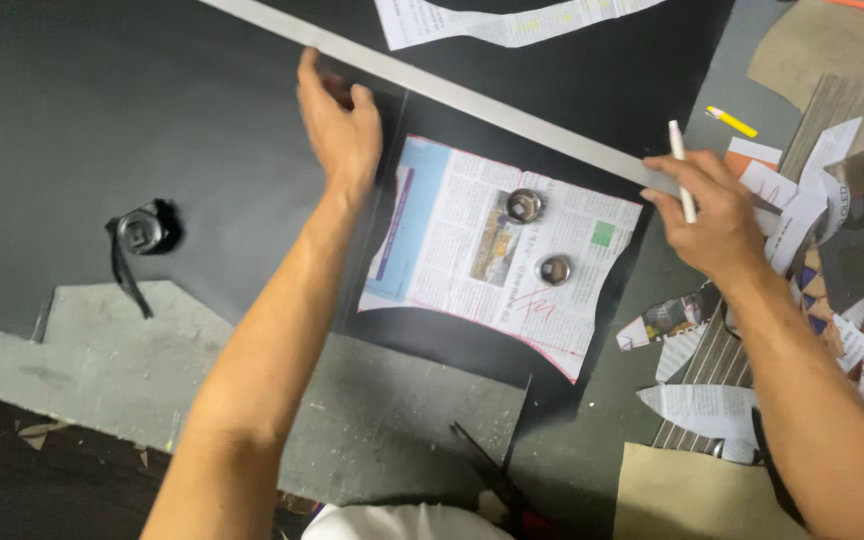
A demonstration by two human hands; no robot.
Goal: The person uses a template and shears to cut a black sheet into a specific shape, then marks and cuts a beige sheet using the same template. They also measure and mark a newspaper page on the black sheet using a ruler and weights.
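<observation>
Left hand point(342, 125) spread flat, fingers loosely open, pressing down on a long metal ruler point(472, 100) that runs diagonally from upper left to right across black sheet point(152, 120). Right hand point(712, 210) clenched around a white pen point(682, 170), tip end upward, while its fingers also bear on the ruler's right end. Just below the ruler, between the two hands, a newspaper pattern point(452, 250) lies on the black sheet, pinned by two round metal weights point(524, 205), one above the other and close together. More newsprint point(492, 20) at top edge, beyond the ruler. Left, well apart: a tape measure point(142, 232) with dark strap. Right of the hand: paper scraps point(802, 210) in a heap, a yellow marker point(732, 122) near them. Scissors point(492, 470) at bottom centre, partly out of view. Grey tabletop point(102, 350) shows below the sheet's cut edge.
</observation>
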